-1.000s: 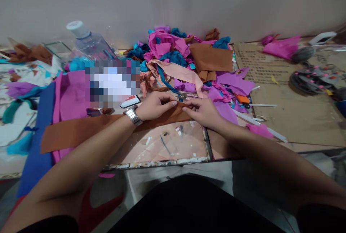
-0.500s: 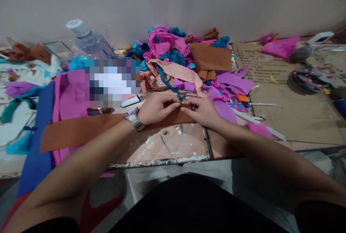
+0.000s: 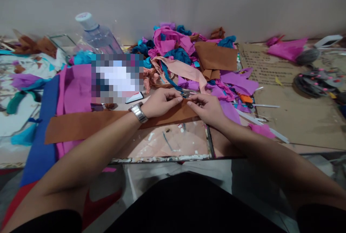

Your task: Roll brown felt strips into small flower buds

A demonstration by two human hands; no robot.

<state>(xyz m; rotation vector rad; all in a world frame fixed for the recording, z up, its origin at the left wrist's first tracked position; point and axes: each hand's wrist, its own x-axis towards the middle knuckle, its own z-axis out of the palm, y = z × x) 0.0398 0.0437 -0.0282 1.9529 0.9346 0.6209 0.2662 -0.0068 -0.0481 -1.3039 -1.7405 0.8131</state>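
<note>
A long strip of brown crepe paper (image 3: 81, 125) lies across the table from the left to under my hands. My left hand (image 3: 160, 103), with a metal watch (image 3: 138, 112) on its wrist, pinches the strip's upper edge between thumb and fingers. Close beside it, my right hand (image 3: 205, 108) pinches the same edge near the strip's right end. The paper between the two hands is slightly raised. Just behind the fingertips lies a pair of scissors (image 3: 189, 93), partly hidden by my hands and paper scraps.
Behind my hands is a heap of crumpled pink, blue and purple paper (image 3: 175, 45). A clear bottle (image 3: 101, 38) with a white cap stands at the back left, near a phone (image 3: 135, 97). Cardboard (image 3: 292, 107) and a dark pincushion (image 3: 310, 83) lie on the right.
The whole view has shifted slightly, so things appear farther right. Both hands keep pinching the brown strip; the right hand's fingers have moved a little away from the left's.
</note>
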